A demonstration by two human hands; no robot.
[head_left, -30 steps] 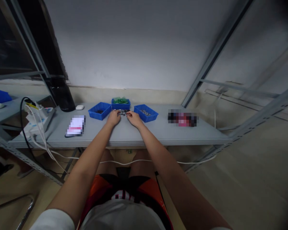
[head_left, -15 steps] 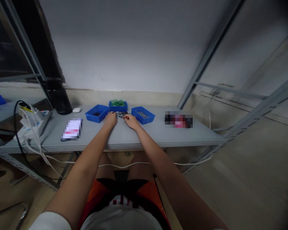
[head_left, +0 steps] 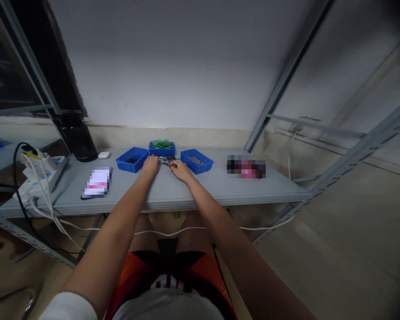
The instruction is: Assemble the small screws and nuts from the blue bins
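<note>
Several small dark and silver metal pieces [head_left: 166, 159] lie in a loose pile on the grey table between my hands. My left hand [head_left: 151, 165] rests at the pile's left side, next to a blue bin [head_left: 122, 166] of small dark parts; its fingers are curled closed, and the fingertips are mostly hidden. At the pile's near right edge, my right hand [head_left: 179, 169] has its thumb and fingers pinched together. Whatever either hand holds is too small to make out. Beside the right hand stands another blue bin [head_left: 203, 169] with small silver pieces resembling screws.
Behind the pile sits a blue bin [head_left: 162, 152] of green pieces. To the left are a phone [head_left: 98, 182], a white case [head_left: 104, 155], a black bottle [head_left: 82, 142] and a power strip [head_left: 48, 178] with cables. A blurred red-and-black item [head_left: 246, 168] lies right. Metal rack posts [head_left: 273, 98] frame the table.
The whole view has shifted slightly. My right hand's fingers have moved a little at the pile's edge, while my left hand keeps nearly the same place.
</note>
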